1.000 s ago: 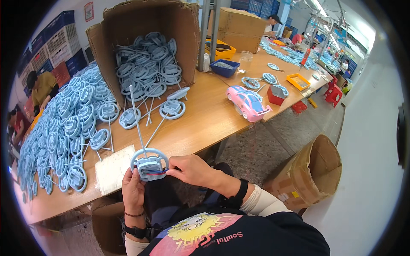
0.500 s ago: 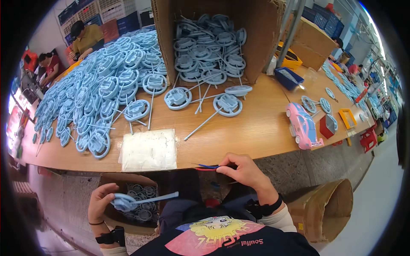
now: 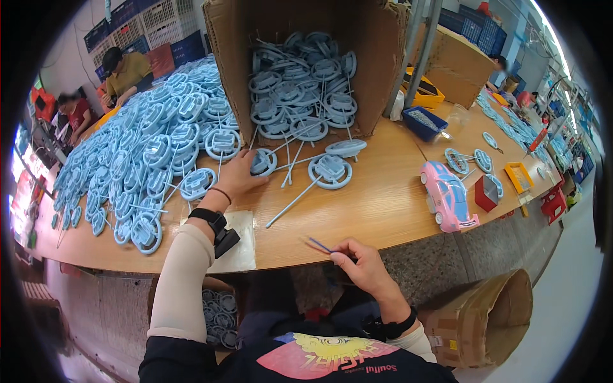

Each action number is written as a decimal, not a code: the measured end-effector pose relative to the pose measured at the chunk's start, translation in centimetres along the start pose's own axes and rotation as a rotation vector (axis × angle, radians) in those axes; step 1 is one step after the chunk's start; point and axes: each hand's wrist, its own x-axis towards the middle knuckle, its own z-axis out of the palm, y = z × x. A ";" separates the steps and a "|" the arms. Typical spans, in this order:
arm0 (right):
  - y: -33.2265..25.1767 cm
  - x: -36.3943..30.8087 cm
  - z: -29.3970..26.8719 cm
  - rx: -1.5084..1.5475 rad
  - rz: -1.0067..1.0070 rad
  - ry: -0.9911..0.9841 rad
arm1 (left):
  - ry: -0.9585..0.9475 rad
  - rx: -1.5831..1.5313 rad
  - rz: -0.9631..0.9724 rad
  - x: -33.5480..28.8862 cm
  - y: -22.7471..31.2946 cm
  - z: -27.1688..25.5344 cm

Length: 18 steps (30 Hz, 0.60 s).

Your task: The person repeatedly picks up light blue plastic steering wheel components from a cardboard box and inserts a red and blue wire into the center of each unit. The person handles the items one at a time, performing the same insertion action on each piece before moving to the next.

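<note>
My left hand (image 3: 236, 175) reaches over the table to a light-blue toy steering wheel (image 3: 263, 164) on a thin rod. Thumb and fingers close around its left edge; part of the grip is hidden. Nearer the table's front edge, my right hand (image 3: 361, 263) pinches thin blue and red strands (image 3: 321, 245) that look like wires, their ends pointing left. To the right of my left hand, another steering wheel (image 3: 330, 171) lies with its rod toward me. More wheels fill the open cardboard box (image 3: 386, 70) behind and the large heap (image 3: 153, 150) at the left.
A pale sheet (image 3: 239, 239) lies partly under my left forearm. A pink toy car (image 3: 446, 196), a red box (image 3: 487, 193) and a yellow tray (image 3: 518, 177) stand at right. Below the table are a carton (image 3: 214, 284) of wheels and a tipped carton (image 3: 476, 319). Other people work farther back.
My left hand held a steering wheel over the lower carton; it has let that go and moved up to another on the table. My right hand keeps the strands, shifted slightly.
</note>
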 end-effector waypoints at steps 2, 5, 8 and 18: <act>0.5 0.2 0.1 0.026 -0.008 0.076 | -0.018 -0.013 -0.015 -1.2 2.0 -1.6; 0.6 1.1 0.8 0.054 -0.001 0.104 | 0.215 -0.025 0.070 -5.6 3.8 -2.4; 0.0 2.3 2.8 0.194 0.017 0.083 | 0.396 -0.033 0.129 -12.3 9.4 -3.1; -3.6 2.0 0.9 0.303 0.048 -0.138 | -0.004 -1.276 -0.282 -17.7 10.5 -1.0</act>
